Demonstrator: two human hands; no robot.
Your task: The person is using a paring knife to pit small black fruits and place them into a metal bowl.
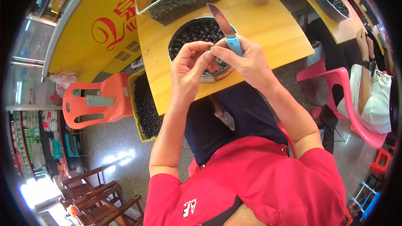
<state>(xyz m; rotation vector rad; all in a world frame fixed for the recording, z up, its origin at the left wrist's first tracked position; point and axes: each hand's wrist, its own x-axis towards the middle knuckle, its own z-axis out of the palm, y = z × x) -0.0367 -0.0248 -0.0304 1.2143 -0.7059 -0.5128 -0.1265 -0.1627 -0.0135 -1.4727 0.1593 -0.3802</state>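
The left hand (187, 68) pinched a tiny bit (211, 48), the right hand (251, 60) gripped a knife (225, 26); plenty seemed left in the bowl (215, 77).

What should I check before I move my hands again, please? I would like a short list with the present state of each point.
1. Knife secure in the right grip: ok, the blue handle is held in it.
2. Blade clear of the left grip: ok as seen here, it points up and away.
3. A small piece pinched between the fingertips: cannot tell, the fingers hide it.
4. Round bowl fully on the table: ok, though near the front edge.
5. Dark pieces in the bowl: ok, many are visible.
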